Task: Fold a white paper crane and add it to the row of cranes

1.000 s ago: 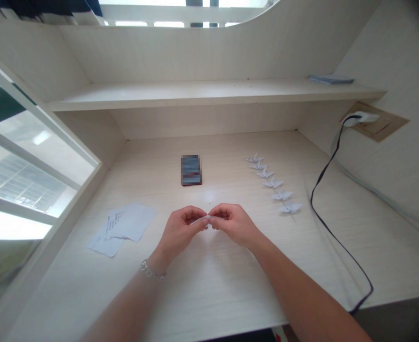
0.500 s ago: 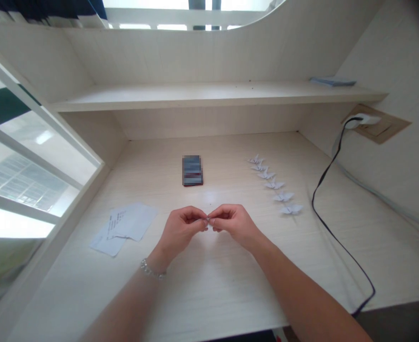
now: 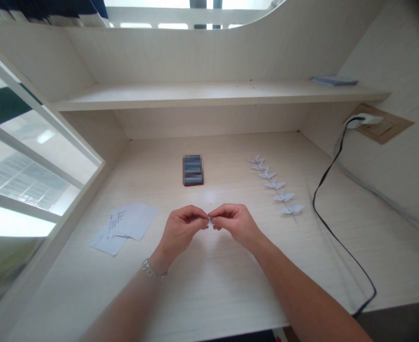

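Small folded white paper piece (image 3: pixel 209 220) clamped between fingertips of left hand (image 3: pixel 181 229) and right hand (image 3: pixel 235 224), held above the front middle of the tabletop (image 3: pixel 230 280), between printed paper sheets (image 3: pixel 133 221) and six origami cranes (image 3: pixel 275 185) nearer the right edge

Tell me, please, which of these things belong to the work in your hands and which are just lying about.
Belonging: left hand, right hand, small folded white paper piece, row of six white paper origami cranes.
Lying about: loose white printed paper sheets, blurred dark rectangular object, thin black cable.
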`<state>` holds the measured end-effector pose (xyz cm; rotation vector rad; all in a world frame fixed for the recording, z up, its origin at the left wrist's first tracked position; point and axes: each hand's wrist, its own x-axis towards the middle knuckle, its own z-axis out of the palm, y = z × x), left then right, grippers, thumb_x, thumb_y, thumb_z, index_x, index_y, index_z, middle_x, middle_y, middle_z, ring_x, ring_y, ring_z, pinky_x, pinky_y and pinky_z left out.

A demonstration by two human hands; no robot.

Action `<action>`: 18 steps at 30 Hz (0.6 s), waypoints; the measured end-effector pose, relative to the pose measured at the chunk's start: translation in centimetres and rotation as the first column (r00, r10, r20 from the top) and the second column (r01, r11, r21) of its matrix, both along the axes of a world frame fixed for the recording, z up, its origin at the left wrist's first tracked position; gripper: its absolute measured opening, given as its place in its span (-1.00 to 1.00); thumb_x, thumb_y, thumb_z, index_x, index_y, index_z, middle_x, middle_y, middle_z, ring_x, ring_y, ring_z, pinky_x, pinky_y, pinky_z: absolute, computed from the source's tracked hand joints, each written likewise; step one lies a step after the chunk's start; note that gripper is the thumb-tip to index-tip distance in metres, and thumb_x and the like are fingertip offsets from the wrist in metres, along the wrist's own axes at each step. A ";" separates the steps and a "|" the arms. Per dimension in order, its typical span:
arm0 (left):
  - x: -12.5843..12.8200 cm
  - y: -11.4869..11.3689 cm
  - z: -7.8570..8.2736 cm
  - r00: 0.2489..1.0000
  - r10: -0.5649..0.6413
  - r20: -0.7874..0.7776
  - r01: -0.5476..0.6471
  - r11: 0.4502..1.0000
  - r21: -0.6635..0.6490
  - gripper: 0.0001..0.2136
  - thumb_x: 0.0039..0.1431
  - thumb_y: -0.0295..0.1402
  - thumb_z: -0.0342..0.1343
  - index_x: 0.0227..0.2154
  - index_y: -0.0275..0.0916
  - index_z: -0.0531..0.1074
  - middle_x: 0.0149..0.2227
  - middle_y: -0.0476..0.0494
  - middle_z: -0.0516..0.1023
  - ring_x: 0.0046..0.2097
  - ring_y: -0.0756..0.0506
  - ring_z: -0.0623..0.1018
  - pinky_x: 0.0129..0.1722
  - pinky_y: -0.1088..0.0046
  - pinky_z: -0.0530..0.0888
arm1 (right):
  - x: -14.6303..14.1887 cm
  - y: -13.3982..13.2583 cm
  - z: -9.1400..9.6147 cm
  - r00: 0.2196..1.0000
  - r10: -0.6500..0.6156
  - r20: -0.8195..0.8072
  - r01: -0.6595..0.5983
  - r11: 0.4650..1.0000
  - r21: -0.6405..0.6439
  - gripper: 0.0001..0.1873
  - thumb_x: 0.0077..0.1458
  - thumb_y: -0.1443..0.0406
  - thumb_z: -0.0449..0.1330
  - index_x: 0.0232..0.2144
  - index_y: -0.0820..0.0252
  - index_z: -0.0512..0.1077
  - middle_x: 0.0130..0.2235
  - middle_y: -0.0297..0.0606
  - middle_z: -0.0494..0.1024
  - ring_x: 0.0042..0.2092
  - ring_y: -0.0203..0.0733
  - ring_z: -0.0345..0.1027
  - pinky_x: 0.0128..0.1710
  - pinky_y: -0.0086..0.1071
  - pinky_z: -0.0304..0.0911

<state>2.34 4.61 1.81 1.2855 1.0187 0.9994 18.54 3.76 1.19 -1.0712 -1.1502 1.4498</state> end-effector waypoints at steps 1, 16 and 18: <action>0.0 0.0 -0.1 1.000 -0.002 0.001 0.002 1.000 0.006 -0.96 -0.07 -0.52 0.16 -0.50 -0.31 0.47 -0.54 -0.04 0.52 -0.45 0.01 0.50 -0.41 0.53 0.42 | 0.0 0.0 0.0 1.000 -0.001 -0.002 0.001 1.000 0.002 -0.87 -0.19 0.44 0.23 -0.48 0.23 0.54 -0.57 -0.34 0.49 -0.53 -0.34 0.32 -0.50 -0.43 0.24; -0.2 -0.1 -0.5 0.997 -0.005 -0.080 0.011 0.997 0.081 -0.94 -0.04 -0.42 0.19 -0.47 -0.29 0.50 -0.45 -0.10 0.56 -0.38 -0.04 0.53 -0.35 0.49 0.46 | 0.4 -0.1 0.2 0.996 0.060 0.072 -0.063 0.997 0.040 -0.87 -0.12 0.35 0.25 -0.41 0.26 0.52 -0.51 -0.28 0.51 -0.47 -0.30 0.35 -0.45 -0.40 0.27; -0.1 -0.2 -0.4 0.994 -0.004 -0.108 0.015 0.994 0.109 -0.93 -0.03 -0.40 0.19 -0.45 -0.29 0.50 -0.43 -0.12 0.57 -0.37 -0.06 0.54 -0.34 0.47 0.47 | 0.5 -0.1 0.2 0.993 0.070 0.099 -0.075 0.996 0.048 -0.83 -0.09 0.29 0.24 -0.39 0.27 0.51 -0.50 -0.26 0.50 -0.47 -0.30 0.34 -0.45 -0.39 0.27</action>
